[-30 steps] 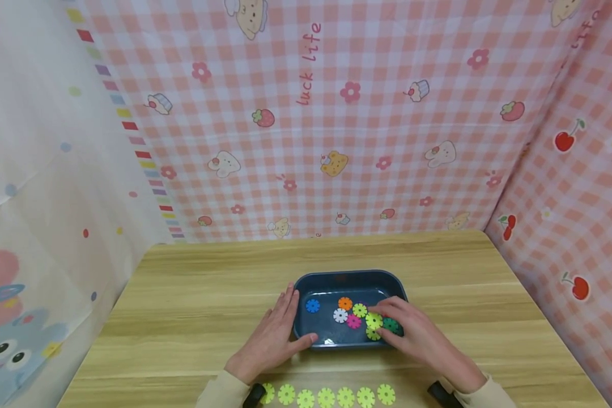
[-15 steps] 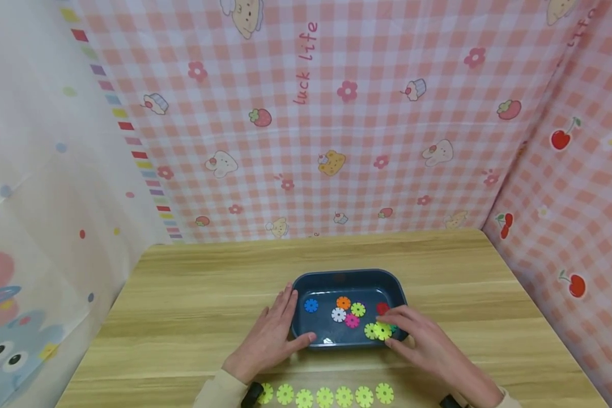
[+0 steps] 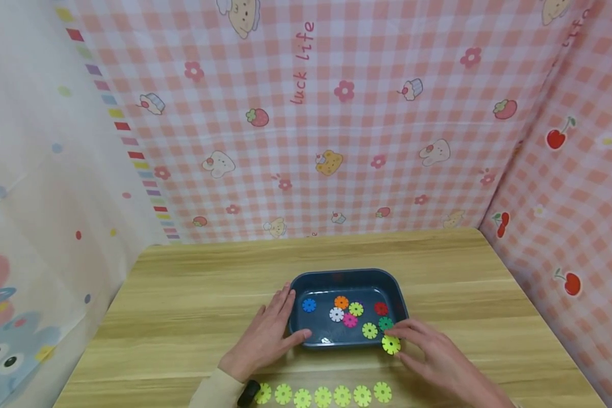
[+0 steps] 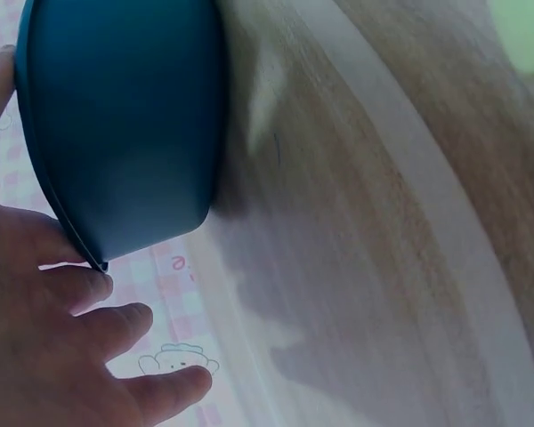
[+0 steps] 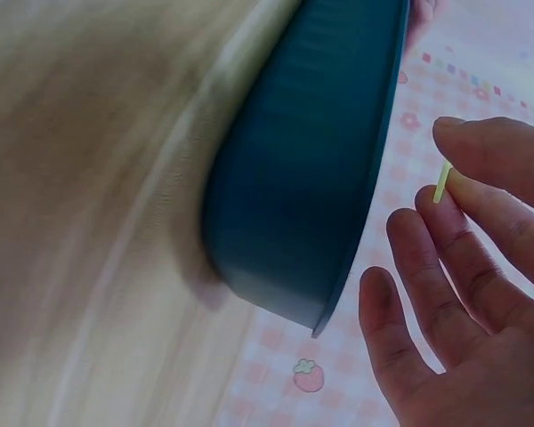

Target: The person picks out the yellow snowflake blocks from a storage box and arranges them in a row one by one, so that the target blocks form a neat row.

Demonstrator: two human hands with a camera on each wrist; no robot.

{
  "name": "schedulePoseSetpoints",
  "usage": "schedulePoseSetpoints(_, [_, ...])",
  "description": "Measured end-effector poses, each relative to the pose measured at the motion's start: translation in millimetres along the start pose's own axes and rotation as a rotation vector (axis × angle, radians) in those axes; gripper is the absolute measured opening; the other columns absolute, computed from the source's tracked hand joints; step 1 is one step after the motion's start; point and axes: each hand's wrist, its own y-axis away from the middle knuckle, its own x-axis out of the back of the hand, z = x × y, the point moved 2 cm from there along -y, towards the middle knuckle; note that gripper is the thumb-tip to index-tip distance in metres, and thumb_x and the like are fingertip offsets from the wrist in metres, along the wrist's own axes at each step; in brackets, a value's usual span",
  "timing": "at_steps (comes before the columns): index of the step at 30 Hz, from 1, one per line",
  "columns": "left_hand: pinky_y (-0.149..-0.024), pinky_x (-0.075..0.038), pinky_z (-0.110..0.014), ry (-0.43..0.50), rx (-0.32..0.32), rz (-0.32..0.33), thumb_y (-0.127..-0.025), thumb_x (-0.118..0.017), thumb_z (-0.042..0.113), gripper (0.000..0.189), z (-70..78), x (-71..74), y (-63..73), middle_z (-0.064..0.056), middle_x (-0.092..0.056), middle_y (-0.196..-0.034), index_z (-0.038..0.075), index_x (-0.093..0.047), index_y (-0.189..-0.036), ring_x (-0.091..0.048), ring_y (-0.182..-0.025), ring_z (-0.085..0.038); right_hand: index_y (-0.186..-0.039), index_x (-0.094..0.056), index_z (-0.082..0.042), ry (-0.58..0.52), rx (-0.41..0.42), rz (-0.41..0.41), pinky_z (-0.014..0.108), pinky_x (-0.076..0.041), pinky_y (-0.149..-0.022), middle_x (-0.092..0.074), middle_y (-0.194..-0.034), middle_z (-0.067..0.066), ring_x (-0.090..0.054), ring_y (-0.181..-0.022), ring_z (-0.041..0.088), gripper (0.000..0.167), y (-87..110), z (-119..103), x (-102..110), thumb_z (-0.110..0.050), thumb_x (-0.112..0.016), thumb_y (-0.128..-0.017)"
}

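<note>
My right hand [image 3: 433,351] pinches a yellow-green notched plastic disc [image 3: 391,345] between thumb and fingers at the front right corner of a dark blue tray [image 3: 331,344]. In the right wrist view only the thin edge of the held disc [image 5: 441,182] shows. My left hand [image 3: 265,334] rests against the tray's left side with straight, spread fingers, its thumb at the front rim. Inside the tray lie a blue disc [image 3: 309,305], an orange disc [image 3: 341,302], a white disc [image 3: 336,314], a pink disc [image 3: 350,320], a red disc [image 3: 381,309], a green disc [image 3: 385,323] and two yellow-green discs [image 3: 369,331].
A row of several yellow-green discs [image 3: 323,396] lies on the wooden table [image 3: 209,294] near its front edge, in front of the tray. A pink checked cloth [image 3: 285,141] hangs behind the table, with more cloth at both sides.
My right hand has carried the pinched yellow-green disc right and toward me, from over the tray's inside to its front right corner, uncovering the red disc. My left hand stays at the tray.
</note>
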Motion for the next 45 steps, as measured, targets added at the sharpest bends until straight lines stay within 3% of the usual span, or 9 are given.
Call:
schedulePoseSetpoints(3, [-0.121,-0.026,-0.065,-0.004,-0.006,0.003,-0.099,-0.057,0.064,0.095,-0.8,1.5,-0.2,-0.013,-0.013,-0.173,0.003,-0.025,-0.164,-0.018,-0.157,-0.037,-0.126,-0.074,-0.019,-0.048,-0.070,-0.082,0.029,-0.060,-0.087,-0.064,-0.120,-0.009,-0.061,-0.102,0.013,0.036,3.7,2.6,0.1,-0.010,-0.079,-0.091])
schedulePoseSetpoints(9, [-0.121,-0.025,-0.065,-0.013,-0.002,0.000,-0.098,-0.058,0.064,0.095,-0.9,2.8,-0.9,-0.012,-0.014,-0.173,0.003,-0.026,-0.164,-0.019,-0.157,-0.037,-0.128,-0.072,-0.019,-0.083,-0.114,-0.175,0.029,-0.059,-0.090,-0.063,-0.121,-0.011,-0.061,-0.104,0.012,0.033,13.8,6.2,-1.2,-0.023,-0.077,-0.095])
schedulePoseSetpoints(13, [-0.121,-0.025,-0.065,-0.022,-0.003,0.001,-0.098,-0.058,0.064,0.095,-1.0,2.7,-0.5,-0.013,-0.015,-0.173,0.003,-0.026,-0.163,-0.020,-0.157,-0.037,-0.132,-0.070,-0.024,-0.184,-0.214,-0.296,0.025,-0.056,-0.091,-0.061,-0.126,-0.014,-0.058,-0.108,0.007,0.036,20.4,11.4,-3.3,-0.036,-0.072,-0.098])
schedulePoseSetpoints(17, [-0.121,-0.025,-0.064,-0.023,-0.001,0.006,-0.099,-0.058,0.064,0.094,-0.8,2.3,-0.3,-0.012,-0.015,-0.173,0.004,-0.026,-0.164,-0.019,-0.157,-0.036,-0.132,-0.070,-0.026,-0.246,-0.251,-0.359,0.025,-0.056,-0.091,-0.061,-0.128,-0.013,-0.056,-0.108,0.007,0.036,25.6,18.4,-9.2,-0.041,-0.070,-0.099])
schedulePoseSetpoints(23, [-0.121,-0.026,-0.065,-0.017,-0.007,0.016,-0.099,-0.057,0.064,0.094,-1.3,1.0,-0.9,-0.012,-0.016,-0.173,0.003,-0.026,-0.163,-0.020,-0.156,-0.037,-0.128,-0.072,-0.026,-0.301,-0.274,-0.383,0.022,-0.055,-0.088,-0.063,-0.123,-0.013,-0.057,-0.103,0.005,0.033,30.5,27.1,-19.6,-0.040,-0.071,-0.098])
schedulePoseSetpoints(36, [-0.121,-0.025,-0.065,0.007,-0.010,0.019,-0.099,-0.057,0.063,0.093,-2.5,-0.9,-0.6,-0.012,-0.014,-0.173,0.003,-0.026,-0.164,-0.019,-0.156,-0.038,-0.124,-0.072,-0.024,-0.343,-0.227,-0.420,0.020,-0.055,-0.088,-0.063,-0.118,-0.013,-0.057,-0.099,0.004,0.027,37.7,37.0,-28.3,-0.031,-0.073,-0.098])
schedulePoseSetpoints(45, [-0.120,-0.028,-0.065,0.001,-0.015,0.018,-0.099,-0.057,0.063,0.093,-3.1,-1.2,-1.1,-0.012,-0.014,-0.173,0.002,-0.027,-0.163,-0.021,-0.156,-0.037,-0.125,-0.072,-0.023,-0.310,-0.194,-0.441,0.023,-0.054,-0.090,-0.064,-0.119,-0.015,-0.055,-0.101,0.003,0.028,39.7,41.0,-33.3,-0.033,-0.073,-0.098])
